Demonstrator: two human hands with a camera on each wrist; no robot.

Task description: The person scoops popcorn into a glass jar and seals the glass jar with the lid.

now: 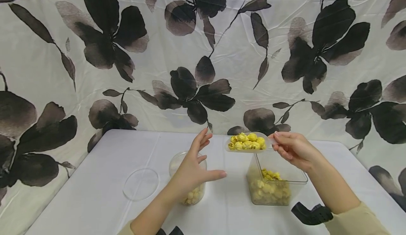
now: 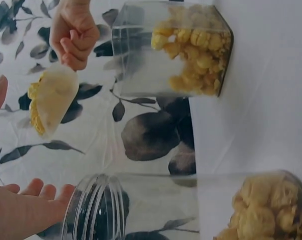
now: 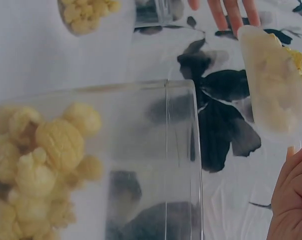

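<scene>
My right hand (image 1: 296, 151) pinches the handle of a translucent scoop (image 2: 59, 100), heaped with yellow popcorn (image 1: 247, 141). The scoop is held level above the far left rim of a clear square container (image 1: 296, 175), which is partly filled with popcorn (image 1: 269, 190). To the left stands a clear round jar (image 2: 156, 200) with its mouth uncovered and some popcorn (image 2: 266, 205) at the bottom. My left hand (image 1: 191, 173) is beside the jar's mouth, thumb and fingers spread, holding nothing. In the head view it hides much of the jar; whether it touches the rim I cannot tell.
A clear round lid (image 1: 141, 184) lies flat on the white table (image 1: 104, 182), left of the jar. Behind the table's far edge hangs a floral cloth (image 1: 152, 62). Black straps (image 1: 312, 214) sit at both wrists.
</scene>
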